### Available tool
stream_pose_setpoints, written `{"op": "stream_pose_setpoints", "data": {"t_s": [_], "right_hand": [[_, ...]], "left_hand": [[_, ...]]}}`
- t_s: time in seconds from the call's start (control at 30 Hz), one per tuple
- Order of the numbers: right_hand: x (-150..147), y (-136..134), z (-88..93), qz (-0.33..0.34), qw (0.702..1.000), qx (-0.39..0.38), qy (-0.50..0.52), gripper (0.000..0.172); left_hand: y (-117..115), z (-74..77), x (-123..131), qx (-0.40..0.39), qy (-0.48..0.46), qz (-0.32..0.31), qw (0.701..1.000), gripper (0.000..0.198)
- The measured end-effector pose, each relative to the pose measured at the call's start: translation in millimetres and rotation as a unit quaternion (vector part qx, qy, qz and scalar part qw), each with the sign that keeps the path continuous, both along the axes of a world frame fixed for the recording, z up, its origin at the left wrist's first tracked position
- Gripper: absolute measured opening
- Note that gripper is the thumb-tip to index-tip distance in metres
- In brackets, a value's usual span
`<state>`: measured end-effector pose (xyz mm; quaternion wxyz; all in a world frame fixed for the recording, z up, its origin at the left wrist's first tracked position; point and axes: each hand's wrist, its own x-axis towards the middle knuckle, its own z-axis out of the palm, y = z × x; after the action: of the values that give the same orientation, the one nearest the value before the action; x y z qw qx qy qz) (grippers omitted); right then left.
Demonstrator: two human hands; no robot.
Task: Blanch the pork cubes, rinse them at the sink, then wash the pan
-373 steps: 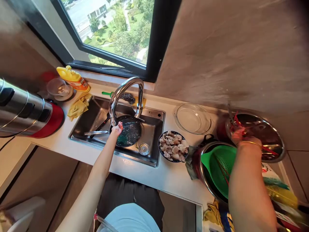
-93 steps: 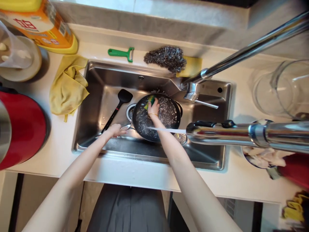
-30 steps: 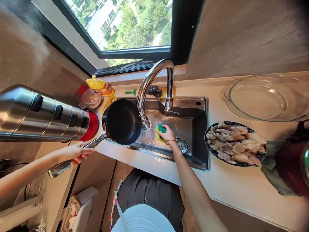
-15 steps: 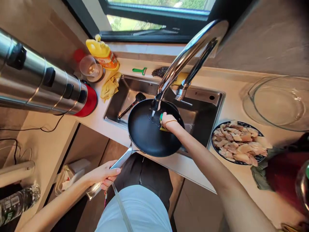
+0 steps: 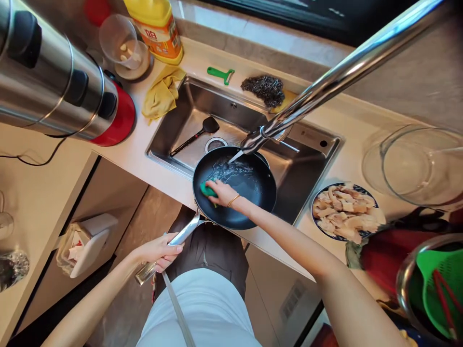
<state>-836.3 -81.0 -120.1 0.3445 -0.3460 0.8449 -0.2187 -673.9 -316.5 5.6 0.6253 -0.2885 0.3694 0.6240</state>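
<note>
My left hand (image 5: 164, 251) is wrapped round the metal handle of a black frying pan (image 5: 249, 205), which sits over the near edge of the steel sink (image 5: 307, 188). Inside the pan, my right hand (image 5: 223, 193) presses a green sponge (image 5: 209, 189) against the left part of the surface. Water streams from the chrome faucet (image 5: 253, 142) into the pan and spreads in a wet patch. A black spatula (image 5: 210, 125) lies in the sink, left of and beyond the pan.
Behind the sink lie a green peeler (image 5: 221, 73) and a steel scrubber (image 5: 265, 90). A yellow cloth (image 5: 163, 94) and yellow detergent bottle (image 5: 159, 36) are at left. On the right are a plate of sliced meat (image 5: 345, 212), a glass bowl (image 5: 415, 166) and a green colander (image 5: 439, 284).
My right hand has moved the sponge leftward across the pan. More water now spreads over the pan's surface. The view has tilted down; my left hand keeps its grip on the handle.
</note>
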Motion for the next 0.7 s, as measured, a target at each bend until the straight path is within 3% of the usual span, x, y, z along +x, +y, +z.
{"op": "stream_pose_setpoints", "data": {"t_s": [0.07, 0.13, 0.33, 0.43, 0.5, 0.63, 0.7], "right_hand": [[12, -8, -2.1, 0.072, 0.996, -0.051, -0.012, 0.045], [12, -15, -6.8, 0.102, 0.993, -0.055, 0.003, 0.041], [-51, -26, -30.3, 0.01, 0.987, 0.079, 0.143, 0.041], [-76, -1, -36.9, -0.068, 0.965, 0.197, 0.158, 0.044], [-76, 24, -35.0, -0.102, 0.945, 0.275, 0.148, 0.044], [-43, 66, -15.1, -0.086, 0.917, 0.383, 0.069, 0.036], [-19, 72, -1.6, -0.043, 0.919, 0.393, 0.014, 0.045]], "left_hand": [[-4, -4.2, -2, -0.002, 0.003, -0.011, 1.0, 0.047], [-8, -8.1, -3, -0.006, 0.003, -0.023, 1.0, 0.048], [-10, -12.3, 1, -0.014, 0.004, -0.021, 1.0, 0.05], [-9, -12.8, 4, -0.011, 0.006, 0.0, 1.0, 0.049], [-8, -13.3, 5, 0.001, 0.012, 0.01, 1.0, 0.048], [-8, -12.7, 2, 0.015, 0.006, 0.022, 1.0, 0.045], [-8, -11.7, 0, 0.02, -0.001, 0.027, 0.999, 0.044]]}}
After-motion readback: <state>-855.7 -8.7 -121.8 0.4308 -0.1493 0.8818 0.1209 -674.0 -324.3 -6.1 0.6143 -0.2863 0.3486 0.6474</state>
